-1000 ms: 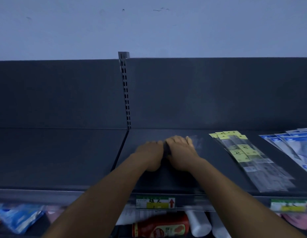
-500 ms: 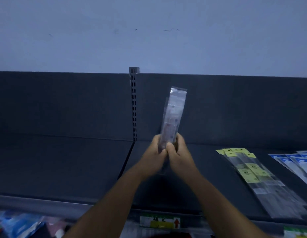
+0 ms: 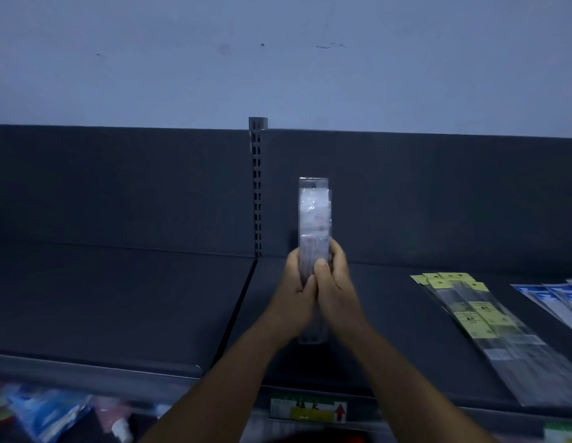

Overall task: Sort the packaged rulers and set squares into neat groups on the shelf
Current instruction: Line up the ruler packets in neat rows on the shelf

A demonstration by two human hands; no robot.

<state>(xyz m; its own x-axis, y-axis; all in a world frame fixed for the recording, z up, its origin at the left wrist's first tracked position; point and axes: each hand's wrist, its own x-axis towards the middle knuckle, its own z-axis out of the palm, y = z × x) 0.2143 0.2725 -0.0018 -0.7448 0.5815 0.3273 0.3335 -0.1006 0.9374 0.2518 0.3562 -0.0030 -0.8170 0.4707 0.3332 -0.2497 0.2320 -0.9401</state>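
Both hands meet at centre frame, forearms angling in from the lower edge and converging. Left hand (image 3: 296,290) and right hand (image 3: 336,287) press together around the lower half of a clear pack (image 3: 314,219) — fingers curled on its edges, thumbs on the near face, clamped from both sides. Pack stands upright, long axis vertical, top half clear of the hands against the dark back panel (image 3: 438,199), bottom end poking out below the wrists. Contents blurred, whitish with reddish print; cannot tell ruler or set square. It is held above the shelf (image 3: 118,298), just right of the slotted upright (image 3: 257,193); whether its bottom end touches the deck, cannot tell. On the shelf to the right, well apart from the hands, lies a fanned stack of clear packs with yellow headers (image 3: 479,314), slanting toward the near right. Beyond that, at the right edge, blue-and-white packs (image 3: 559,298) — partly cut off. Price tag (image 3: 308,410) on the shelf's front lip below the forearms. Lower shelf goods at bottom left are blurred.
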